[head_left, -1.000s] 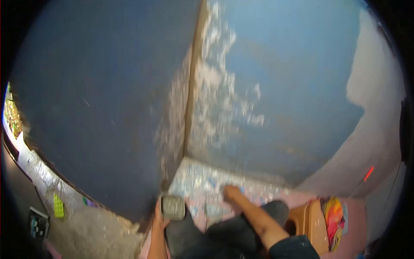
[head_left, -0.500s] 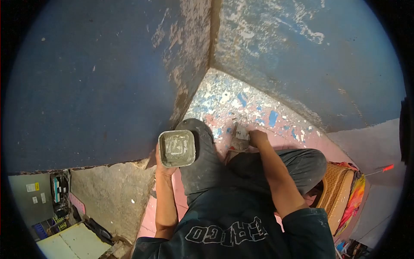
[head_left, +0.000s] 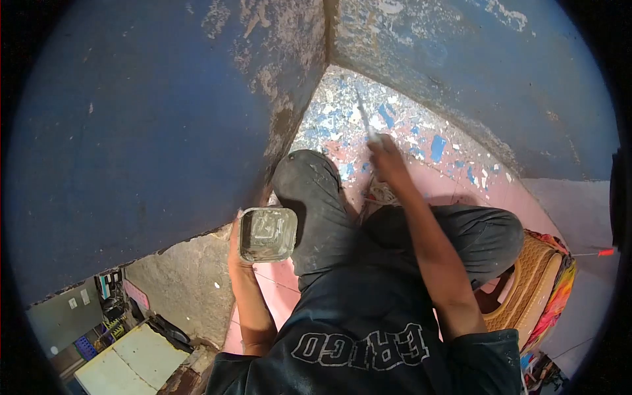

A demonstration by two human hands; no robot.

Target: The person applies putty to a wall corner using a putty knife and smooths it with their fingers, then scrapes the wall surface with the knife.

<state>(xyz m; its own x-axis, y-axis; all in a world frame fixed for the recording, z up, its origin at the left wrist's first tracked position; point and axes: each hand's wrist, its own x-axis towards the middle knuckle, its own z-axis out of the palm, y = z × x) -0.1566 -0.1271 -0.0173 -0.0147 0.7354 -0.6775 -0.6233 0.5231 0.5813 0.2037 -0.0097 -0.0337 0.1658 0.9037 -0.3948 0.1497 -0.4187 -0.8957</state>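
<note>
My left hand (head_left: 235,242) is closed around the side of a square tub (head_left: 268,234), beside my raised knee. Greyish paste coats the inside of the tub. My right hand (head_left: 389,162) grips the handle of a putty knife (head_left: 365,116), whose blade is seen nearly edge-on and points toward the wall corner. Below the knife lies pink floor (head_left: 454,190) strewn with white and blue paint flakes (head_left: 386,116). Whether the blade touches anything is hard to tell.
Blue walls with peeling paint (head_left: 276,72) meet in a corner ahead. A woven brown seat (head_left: 526,296) stands at my right, with bright cloth (head_left: 554,299) along it. A red-handled tool (head_left: 604,252) is at far right. Lower left are a pale board (head_left: 131,362) and assorted clutter.
My right hand has moved forward with the putty knife, from near my leg toward the corner, and the blade has turned edge-on. My left hand still holds the tub. The view has shifted slightly.
</note>
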